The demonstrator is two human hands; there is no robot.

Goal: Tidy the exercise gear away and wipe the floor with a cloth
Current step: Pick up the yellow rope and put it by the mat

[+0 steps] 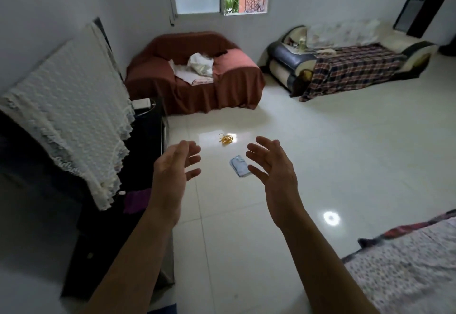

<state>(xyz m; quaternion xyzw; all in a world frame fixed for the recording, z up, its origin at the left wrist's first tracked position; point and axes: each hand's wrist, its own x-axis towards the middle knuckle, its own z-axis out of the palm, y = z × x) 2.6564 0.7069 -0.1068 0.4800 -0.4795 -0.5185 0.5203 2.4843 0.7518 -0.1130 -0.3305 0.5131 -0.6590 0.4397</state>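
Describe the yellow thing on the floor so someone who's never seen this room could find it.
Start at the armchair with the reddish-brown cover under the window. On the glossy white floor before it lies a small tangled yellow cord. Its only neighbour on the tiles, the folded pale blue cloth, is flat and lies nearer the open hands.

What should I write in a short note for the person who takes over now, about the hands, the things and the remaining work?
Left hand: open, holds nothing.
Right hand: open, holds nothing.
Yellow cord: in a loose coil on the floor, beyond the hands, in front of the brown sofa.
Blue folded cloth: flat on the floor, nearer, between the two hands in the picture.
Done: nothing visible; both things lie untouched.
Left: put the cord away, then take the cloth and wipe the floor.
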